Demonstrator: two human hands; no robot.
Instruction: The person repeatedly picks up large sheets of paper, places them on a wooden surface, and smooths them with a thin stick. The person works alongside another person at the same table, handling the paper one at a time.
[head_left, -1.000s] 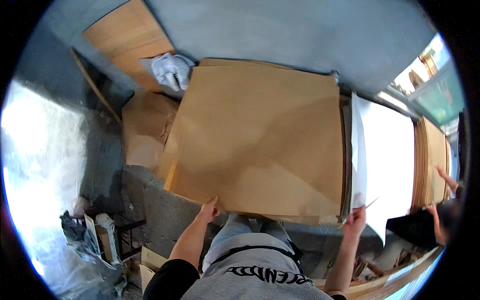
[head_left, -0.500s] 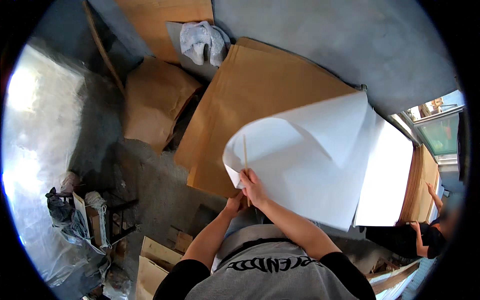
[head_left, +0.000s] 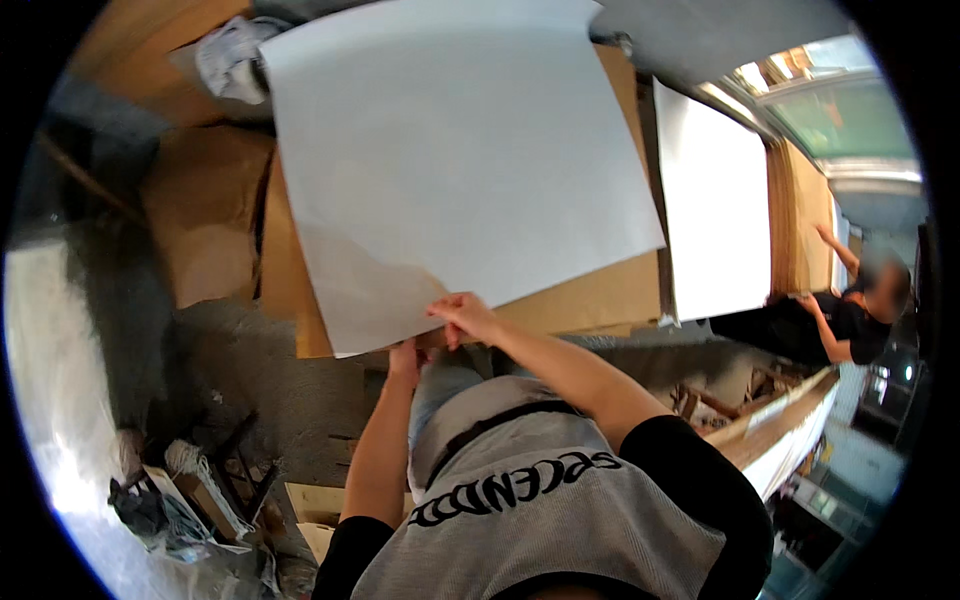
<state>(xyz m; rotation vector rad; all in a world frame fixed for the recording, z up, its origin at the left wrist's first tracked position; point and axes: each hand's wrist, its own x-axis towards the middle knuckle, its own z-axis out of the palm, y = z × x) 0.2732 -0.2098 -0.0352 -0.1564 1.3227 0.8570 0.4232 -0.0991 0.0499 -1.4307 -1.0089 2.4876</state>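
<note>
A large white sheet (head_left: pixel 460 150) lies spread over a stack of brown cardboard sheets (head_left: pixel 590 292), slightly askew, so brown shows along the near and right edges. Over the sheet's near edge is my right hand (head_left: pixel 464 318), its fingers closed. A faint tan streak beyond its fingertips looks like the thin wooden stick, blurred. Just left of it and lower, my left hand (head_left: pixel 404 360) is closed at the sheet's near edge. Its fingertips are partly hidden, and what they hold cannot be made out.
Another white-topped stack (head_left: pixel 715 205) stands to the right. Beyond it a person in black (head_left: pixel 860 310) has hands at a brown stack (head_left: pixel 800 215). Folded brown paper (head_left: pixel 205 215) and a pale cloth (head_left: pixel 228 60) lie at left. Wood scraps (head_left: pixel 715 405) sit at lower right.
The white sheet, curled back toward the right before, now lies spread out across the cardboard. Both hands have shifted left in view and remain near each other; the view itself has moved.
</note>
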